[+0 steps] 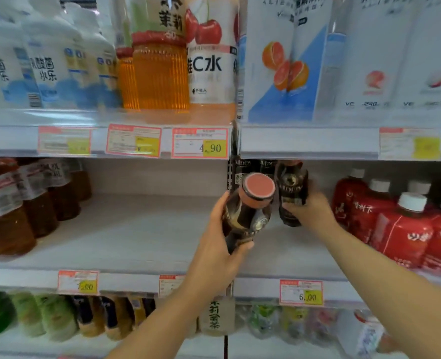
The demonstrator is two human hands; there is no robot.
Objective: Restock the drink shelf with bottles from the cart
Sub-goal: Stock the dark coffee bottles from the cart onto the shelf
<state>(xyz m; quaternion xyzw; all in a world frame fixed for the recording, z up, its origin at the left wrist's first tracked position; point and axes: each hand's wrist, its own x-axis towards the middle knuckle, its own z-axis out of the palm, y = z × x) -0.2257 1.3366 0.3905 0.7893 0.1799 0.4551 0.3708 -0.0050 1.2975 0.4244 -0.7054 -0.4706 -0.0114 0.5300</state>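
1. Reaching in over the middle shelf [136, 229], both hands carry one dark bottle each.
2. The left hand [219, 250] has its fingers and thumb curled round the body of the pink-capped bottle [250, 213], which tilts so its cap faces back toward the person.
3. The right hand [311, 211] grips the second dark bottle [290, 195] from the right, nearly upright.
4. This bottle sits just right of the pink-capped one. I cannot tell whether the two touch, or whether its base rests on the shelf.
5. Behind both hands, more dark bottles [250, 167] stand at the back of the shelf.
6. Well to the left of the left hand stand brown tea bottles [19, 211].
7. Close to the right of the right hand stand red bottles [406, 234] with white caps.
8. Above the hands runs a rail of price tags [200, 142], with white and orange drinks on the shelf over it.
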